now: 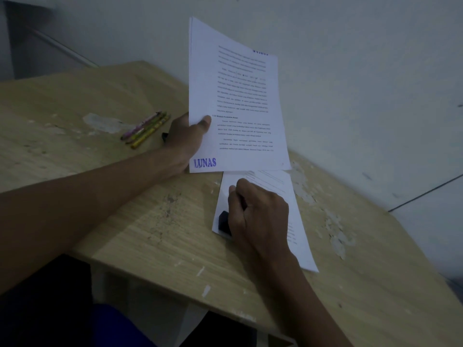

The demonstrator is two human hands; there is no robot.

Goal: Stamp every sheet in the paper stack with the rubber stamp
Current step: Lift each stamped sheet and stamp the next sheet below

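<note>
Ink may smear if the right hand [258, 211], gripping the rubber stamp [224, 222], slides on the flat sheet [298, 229] (left hand [186, 139] pinches stamped sheets [233, 101] upright).

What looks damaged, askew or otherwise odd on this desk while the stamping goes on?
The desk veneer is chipped and peeling, with pale patches right of the flat sheet and by the pencils. The left hand holds the lifted sheets upright, as the task would need. The right hand presses the stamp.
</note>
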